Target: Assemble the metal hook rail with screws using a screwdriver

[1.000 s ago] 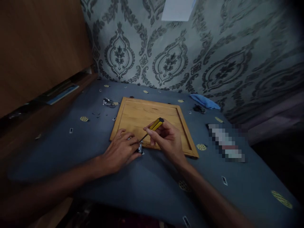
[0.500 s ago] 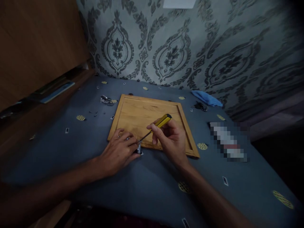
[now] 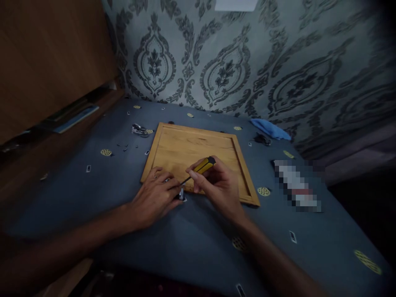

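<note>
A wooden panel with a raised frame (image 3: 198,142) lies flat on the patterned blue cloth. My left hand (image 3: 156,198) rests over its near edge, fingers curled onto a small metal hinge (image 3: 181,194) that is mostly covered by them. In my right hand (image 3: 221,185) is a screwdriver (image 3: 204,166) with a yellow and black handle, gripped between thumb and fingers. Its shaft slants down to the left, and the tip reaches the hinge beside my left fingertips. The exact contact of the tip is too small to make out.
Further metal hinges (image 3: 140,130) lie left of the panel, near several loose screws (image 3: 125,147). At the back right are a blue cloth (image 3: 270,128) and a dark object (image 3: 262,139). A blurred-out item (image 3: 297,185) lies right. A wooden cabinet (image 3: 55,62) borders the left side.
My right hand and the screwdriver handle have moved slightly down and left, and the handle's angle has shifted. My left hand stays in place on the hinge.
</note>
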A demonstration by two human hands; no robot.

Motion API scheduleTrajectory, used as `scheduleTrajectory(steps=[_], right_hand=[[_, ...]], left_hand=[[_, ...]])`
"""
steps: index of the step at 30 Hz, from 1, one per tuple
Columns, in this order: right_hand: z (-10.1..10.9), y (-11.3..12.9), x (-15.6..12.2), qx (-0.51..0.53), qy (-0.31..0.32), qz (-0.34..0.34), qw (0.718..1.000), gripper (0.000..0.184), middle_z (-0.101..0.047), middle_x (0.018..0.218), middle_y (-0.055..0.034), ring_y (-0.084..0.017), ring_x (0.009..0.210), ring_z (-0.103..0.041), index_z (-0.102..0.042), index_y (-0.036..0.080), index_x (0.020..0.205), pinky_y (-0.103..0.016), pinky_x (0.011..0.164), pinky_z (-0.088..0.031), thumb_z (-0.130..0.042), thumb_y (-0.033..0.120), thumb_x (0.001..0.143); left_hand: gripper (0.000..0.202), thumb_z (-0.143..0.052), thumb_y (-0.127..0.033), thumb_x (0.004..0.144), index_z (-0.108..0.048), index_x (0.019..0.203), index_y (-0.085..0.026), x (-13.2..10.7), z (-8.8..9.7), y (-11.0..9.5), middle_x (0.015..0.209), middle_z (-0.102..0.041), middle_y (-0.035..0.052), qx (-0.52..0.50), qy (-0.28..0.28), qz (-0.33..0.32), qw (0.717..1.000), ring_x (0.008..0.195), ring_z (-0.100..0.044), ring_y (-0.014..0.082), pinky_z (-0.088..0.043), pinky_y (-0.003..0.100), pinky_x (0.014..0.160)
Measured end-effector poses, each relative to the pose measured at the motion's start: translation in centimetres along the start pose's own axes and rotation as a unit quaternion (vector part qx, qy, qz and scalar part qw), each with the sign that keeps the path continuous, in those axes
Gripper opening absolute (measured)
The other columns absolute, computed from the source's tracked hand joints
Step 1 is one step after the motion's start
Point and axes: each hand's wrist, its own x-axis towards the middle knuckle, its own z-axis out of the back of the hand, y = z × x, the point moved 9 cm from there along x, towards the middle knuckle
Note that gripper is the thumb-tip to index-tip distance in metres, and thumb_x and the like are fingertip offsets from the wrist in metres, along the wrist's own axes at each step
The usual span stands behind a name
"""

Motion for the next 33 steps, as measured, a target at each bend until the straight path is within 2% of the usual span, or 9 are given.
scheduleTrajectory(steps=[3, 6, 15, 21, 25, 28, 33], right_hand=[[0.0, 0.4, -0.1, -0.011, 0.010, 0.025, 1.000, 0.026, -0.068, 0.077, 0.0021, -0.009, 0.051, -0.060, -0.068, 0.021, 0.089, -0.023, 0.049, -0.052, -0.082, 0.042, 0.088], [0.3, 0.3, 0.1, -0.006, 0.005, 0.038, 0.999, 0.027, -0.072, 0.085, 0.0005, -0.009, 0.051, -0.061, -0.067, 0.021, 0.096, -0.024, 0.052, -0.055, -0.078, 0.045, 0.091], [0.3, -0.3, 0.8, -0.005, 0.018, 0.024, 1.000, 0.038, -0.065, 0.075, 0.0023, -0.010, 0.051, -0.060, -0.064, 0.021, 0.092, -0.025, 0.051, -0.054, -0.078, 0.055, 0.088], [-0.5, 0.2, 0.8, -0.020, 0.079, 0.028, 0.996, 0.043, -0.066, 0.070, 0.0014, -0.014, 0.060, -0.065, -0.070, 0.019, 0.108, -0.031, 0.064, -0.058, -0.067, 0.061, 0.095], [-0.4, 0.0, 0.7, -0.003, 0.059, 0.019, 0.998, 0.034, -0.064, 0.066, 0.0033, -0.012, 0.055, -0.062, -0.069, 0.020, 0.096, -0.027, 0.059, -0.054, -0.078, 0.053, 0.090], [-0.5, -0.4, 0.8, 0.010, 0.042, 0.010, 0.999, 0.035, -0.063, 0.065, 0.0047, -0.010, 0.051, -0.059, -0.064, 0.021, 0.087, -0.025, 0.054, -0.051, -0.083, 0.050, 0.085], [-0.9, -0.6, 1.9, 0.021, 0.051, 0.004, 0.998, 0.041, -0.060, 0.064, 0.0058, -0.010, 0.050, -0.058, -0.060, 0.021, 0.084, -0.024, 0.051, -0.050, -0.082, 0.056, 0.083]], left_hand=[[0.023, -0.071, -0.037, 0.100, -0.073, 0.111, -0.017, 0.0, -0.1, 0.0, 0.106, -0.078, 0.0030, 0.000, 0.007, 0.001, 1.000, 0.109, -0.065, 0.0254, -0.037, 0.047, 0.103], [0.022, -0.069, -0.036, 0.101, -0.073, 0.112, -0.018, 0.1, -0.2, 0.1, 0.107, -0.078, 0.0037, -0.001, 0.019, 0.004, 1.000, 0.111, -0.064, 0.0255, -0.037, 0.047, 0.104], [0.021, -0.069, -0.036, 0.101, -0.074, 0.108, -0.017, 0.0, -0.5, 0.3, 0.106, -0.076, 0.0041, -0.009, 0.028, 0.004, 1.000, 0.111, -0.064, 0.0258, -0.038, 0.047, 0.104], [0.021, -0.068, -0.036, 0.101, -0.073, 0.108, -0.018, -0.1, -0.5, 0.3, 0.101, -0.076, 0.0045, -0.007, 0.017, 0.001, 1.000, 0.109, -0.063, 0.0256, -0.039, 0.046, 0.102], [0.020, -0.069, -0.036, 0.100, -0.073, 0.111, -0.019, -0.1, -0.5, 0.4, 0.104, -0.076, 0.0040, -0.006, 0.014, 0.003, 1.000, 0.110, -0.063, 0.0254, -0.038, 0.047, 0.103], [0.021, -0.069, -0.036, 0.100, -0.074, 0.111, -0.019, -0.2, -0.4, 0.4, 0.104, -0.077, 0.0039, -0.011, 0.010, 0.002, 1.000, 0.110, -0.064, 0.0254, -0.039, 0.047, 0.104], [0.020, -0.069, -0.035, 0.101, -0.074, 0.108, -0.017, -0.1, -0.1, 0.3, 0.102, -0.076, 0.0045, -0.015, -0.004, -0.002, 1.000, 0.107, -0.065, 0.0249, -0.040, 0.047, 0.102]])
